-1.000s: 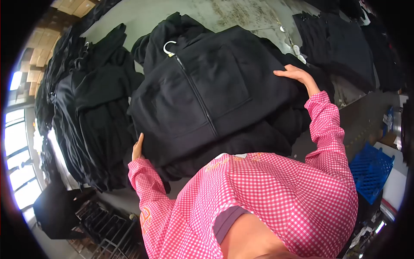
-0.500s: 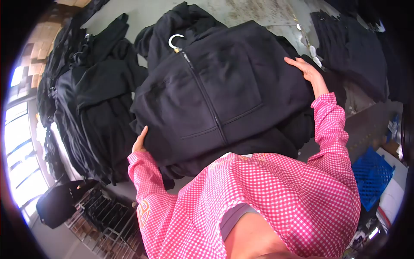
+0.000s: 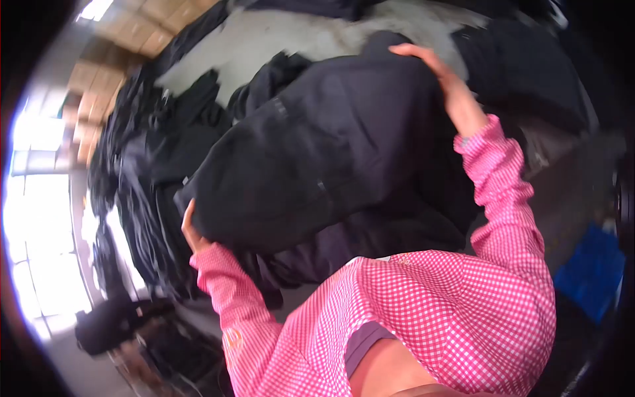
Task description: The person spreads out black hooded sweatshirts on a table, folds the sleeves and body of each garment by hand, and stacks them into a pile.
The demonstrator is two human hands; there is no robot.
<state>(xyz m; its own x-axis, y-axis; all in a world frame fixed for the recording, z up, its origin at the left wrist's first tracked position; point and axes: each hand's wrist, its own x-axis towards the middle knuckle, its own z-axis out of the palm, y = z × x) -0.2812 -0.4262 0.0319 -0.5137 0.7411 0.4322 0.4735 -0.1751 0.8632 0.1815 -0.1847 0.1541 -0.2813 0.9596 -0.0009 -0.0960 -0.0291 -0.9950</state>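
A folded black jacket (image 3: pixel 311 145) spans the space between my two hands, tilted with its right side farther from me. My left hand (image 3: pixel 193 228) grips its near left end; the thumb shows, and the other fingers are partly hidden by cloth. At the far right end, my right hand (image 3: pixel 444 79) holds the edge, fingers reaching over the top. The zip and white hanger cannot be seen now. More black garments (image 3: pixel 403 228) lie directly beneath the jacket.
A heap of black clothes (image 3: pixel 149 178) lies to the left, and dark garments (image 3: pixel 529 69) are stacked at the right on the grey table (image 3: pixel 264 33). Cardboard boxes (image 3: pixel 142 30) stand behind at left. A blue plastic crate (image 3: pixel 592 271) is low on the right.
The jacket has been lifted and tipped, its far right end raised; the zip and hanger have gone from sight. My right hand moved up and left, my left hand slightly left. The view shifted.
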